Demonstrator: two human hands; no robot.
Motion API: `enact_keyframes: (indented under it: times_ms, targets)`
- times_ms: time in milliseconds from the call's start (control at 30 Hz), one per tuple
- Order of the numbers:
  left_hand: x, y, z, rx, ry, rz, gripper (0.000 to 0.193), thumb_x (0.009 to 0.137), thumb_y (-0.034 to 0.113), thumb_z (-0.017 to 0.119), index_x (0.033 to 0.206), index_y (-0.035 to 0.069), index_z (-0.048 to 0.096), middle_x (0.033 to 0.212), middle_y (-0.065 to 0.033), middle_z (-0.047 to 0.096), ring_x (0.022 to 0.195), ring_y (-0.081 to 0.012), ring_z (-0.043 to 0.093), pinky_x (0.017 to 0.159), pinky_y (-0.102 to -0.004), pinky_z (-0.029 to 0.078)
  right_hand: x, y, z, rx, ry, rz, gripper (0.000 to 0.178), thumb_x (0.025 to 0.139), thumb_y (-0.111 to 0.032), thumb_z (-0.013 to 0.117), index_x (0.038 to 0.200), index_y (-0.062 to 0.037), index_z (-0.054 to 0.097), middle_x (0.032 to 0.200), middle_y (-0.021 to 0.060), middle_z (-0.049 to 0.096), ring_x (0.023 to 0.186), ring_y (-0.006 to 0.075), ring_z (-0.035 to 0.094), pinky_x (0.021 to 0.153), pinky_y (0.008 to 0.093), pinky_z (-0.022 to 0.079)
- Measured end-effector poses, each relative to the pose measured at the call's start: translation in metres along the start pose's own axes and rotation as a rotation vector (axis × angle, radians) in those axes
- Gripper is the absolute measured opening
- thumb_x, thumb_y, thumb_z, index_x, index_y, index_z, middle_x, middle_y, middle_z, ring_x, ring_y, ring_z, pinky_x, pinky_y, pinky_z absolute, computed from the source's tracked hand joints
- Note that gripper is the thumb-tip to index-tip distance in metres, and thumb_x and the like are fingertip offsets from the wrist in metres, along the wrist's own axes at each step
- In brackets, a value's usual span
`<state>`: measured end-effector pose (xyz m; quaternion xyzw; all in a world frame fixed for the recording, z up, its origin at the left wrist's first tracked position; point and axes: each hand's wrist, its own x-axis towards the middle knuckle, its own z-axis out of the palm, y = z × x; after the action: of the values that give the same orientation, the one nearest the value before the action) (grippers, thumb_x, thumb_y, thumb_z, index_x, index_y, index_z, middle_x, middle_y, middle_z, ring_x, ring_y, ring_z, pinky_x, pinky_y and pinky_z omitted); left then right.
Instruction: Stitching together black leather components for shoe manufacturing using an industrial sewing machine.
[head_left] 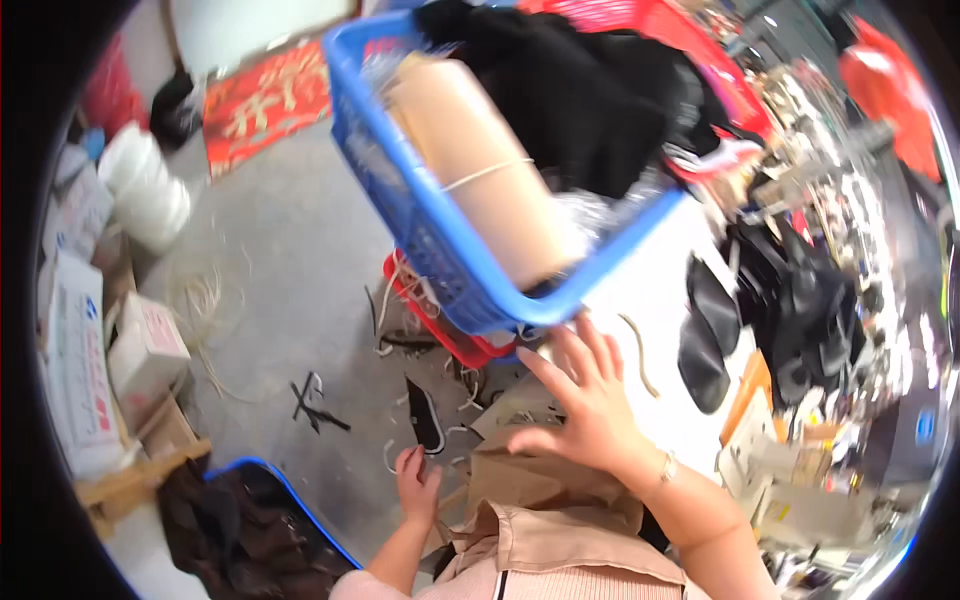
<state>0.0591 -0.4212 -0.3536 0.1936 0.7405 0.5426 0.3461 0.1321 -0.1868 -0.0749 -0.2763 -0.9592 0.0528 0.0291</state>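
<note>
Right hand (590,405) was spread open just under the tilted blue basket (440,250), left hand (418,487) empty; the paper roll (490,165) could slide out

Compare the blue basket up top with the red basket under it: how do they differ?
The blue basket is in full view, tilted, holding a tan roll and black cloth; the red basket beneath shows only a corner, its contents hidden. The right hand is spread just below the blue one, apart from the red. Both look like lattice-walled plastic.

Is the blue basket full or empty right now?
Full. The blue basket holds a tan roll tied with string and black cloth piled above its rim. The right hand is open just below it.
</note>
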Motion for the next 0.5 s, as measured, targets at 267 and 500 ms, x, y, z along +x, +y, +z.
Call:
enact_keyframes:
  times_ms: [267,500]
  targets:
    - [-0.089,0.190,-0.011,0.266,-0.255,1.018,0.036,0.067,0.013,0.067,0.098,-0.002,0.059,0.096,-0.0147,0.057,0.088,-0.0308,0.055,0.078,-0.0378,0.047,-0.106,-0.057,-0.012,1.516,-0.098,0.013,0.108,0.062,-0.040,0.079,0.140,-0.0040,0.013,0.143,0.0163,0.017,0.131,0.0260,0.022,0.104,0.0402,0.026]
    - [-0.095,0.285,0.104,0.084,-0.433,1.456,0.026,0.070,0.000,0.062,0.096,-0.001,0.063,0.102,-0.0143,0.060,0.099,-0.0315,0.059,0.082,-0.0369,0.050,-0.172,0.031,-0.055,1.664,0.538,0.607,0.042,0.085,-0.036,0.058,0.094,0.0052,0.060,0.082,0.0088,0.062,0.076,0.0146,0.060,0.064,0.0268,0.047]
